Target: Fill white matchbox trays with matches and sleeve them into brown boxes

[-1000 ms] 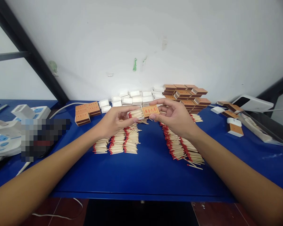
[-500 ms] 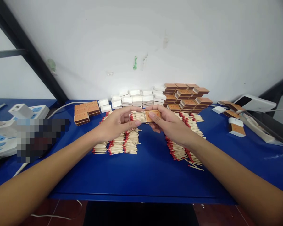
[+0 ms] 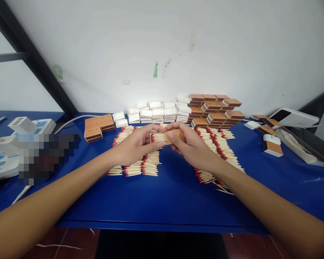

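Between my hands is a matchbox, its white tray (image 3: 158, 137) of red-headed matches partly inside the orange sleeve (image 3: 175, 136). My left hand (image 3: 136, 144) is closed on the tray end, thumb along the near side. My right hand (image 3: 190, 144) grips the sleeve, thumb on its top. Rows of loose matches (image 3: 150, 165) lie under and beside my left hand, and more matches (image 3: 226, 149) lie beneath my right forearm. Behind the hands, white match trays (image 3: 158, 112) are piled next to stacked orange sleeves (image 3: 215, 108).
Several orange matchboxes (image 3: 99, 126) sit at the left. A power strip (image 3: 45, 126) with plugged-in chargers and a blurred dark object stand farther left. On the right are a white device (image 3: 294, 117), a white mouse-like item (image 3: 271, 139) and a matchbox (image 3: 272, 148). The blue table (image 3: 162, 205) ends in front.
The tray has slid a little deeper into the sleeve, so less of the matches shows. Both hands have drawn slightly closer, and the box has tilted a little.
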### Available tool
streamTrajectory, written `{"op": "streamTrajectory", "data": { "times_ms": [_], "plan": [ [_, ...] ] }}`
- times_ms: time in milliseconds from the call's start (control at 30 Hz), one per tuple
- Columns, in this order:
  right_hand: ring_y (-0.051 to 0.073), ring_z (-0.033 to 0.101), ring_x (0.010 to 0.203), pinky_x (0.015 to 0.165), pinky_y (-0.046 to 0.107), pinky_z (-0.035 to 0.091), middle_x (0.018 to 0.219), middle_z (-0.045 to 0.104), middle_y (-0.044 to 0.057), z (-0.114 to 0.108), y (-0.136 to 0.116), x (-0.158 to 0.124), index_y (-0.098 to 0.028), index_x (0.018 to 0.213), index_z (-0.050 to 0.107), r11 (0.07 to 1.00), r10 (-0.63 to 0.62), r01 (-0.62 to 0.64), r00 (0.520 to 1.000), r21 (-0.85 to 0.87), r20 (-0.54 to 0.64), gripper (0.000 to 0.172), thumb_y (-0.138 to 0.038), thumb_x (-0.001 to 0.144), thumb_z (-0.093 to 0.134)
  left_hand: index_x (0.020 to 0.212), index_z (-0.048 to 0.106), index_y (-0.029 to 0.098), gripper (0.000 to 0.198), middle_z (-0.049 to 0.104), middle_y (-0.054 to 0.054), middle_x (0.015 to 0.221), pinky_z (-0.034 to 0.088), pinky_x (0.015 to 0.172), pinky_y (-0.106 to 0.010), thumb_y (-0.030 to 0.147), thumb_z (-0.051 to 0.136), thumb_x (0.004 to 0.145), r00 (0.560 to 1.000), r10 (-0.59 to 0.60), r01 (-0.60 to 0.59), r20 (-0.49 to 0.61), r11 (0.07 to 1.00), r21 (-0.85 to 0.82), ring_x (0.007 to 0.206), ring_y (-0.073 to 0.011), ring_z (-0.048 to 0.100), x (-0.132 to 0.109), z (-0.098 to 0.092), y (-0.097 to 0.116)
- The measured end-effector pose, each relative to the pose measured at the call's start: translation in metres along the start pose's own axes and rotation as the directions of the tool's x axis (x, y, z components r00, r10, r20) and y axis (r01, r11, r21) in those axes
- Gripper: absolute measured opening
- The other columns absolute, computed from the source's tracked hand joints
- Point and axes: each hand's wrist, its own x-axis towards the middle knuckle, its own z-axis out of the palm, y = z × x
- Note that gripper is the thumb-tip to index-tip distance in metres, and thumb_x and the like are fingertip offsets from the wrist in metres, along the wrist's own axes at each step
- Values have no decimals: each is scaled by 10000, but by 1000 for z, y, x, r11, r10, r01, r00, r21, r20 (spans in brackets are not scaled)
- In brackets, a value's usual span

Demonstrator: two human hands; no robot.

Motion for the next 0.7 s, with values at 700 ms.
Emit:
{"op": "streamTrajectory", "data": {
  "times_ms": [700],
  "plan": [
    [176,623,708,711,372,570,840,620,-34,26,3,-7,-285,1319,564,928,78,-64,997,366,-23,479,-668,1041,638,1635,450,293,649,413,50,714,559,724,-361,631,565,1092,951,-308,264,29,761,-593,620,-159,470,-13,31,13]
  ]
}}
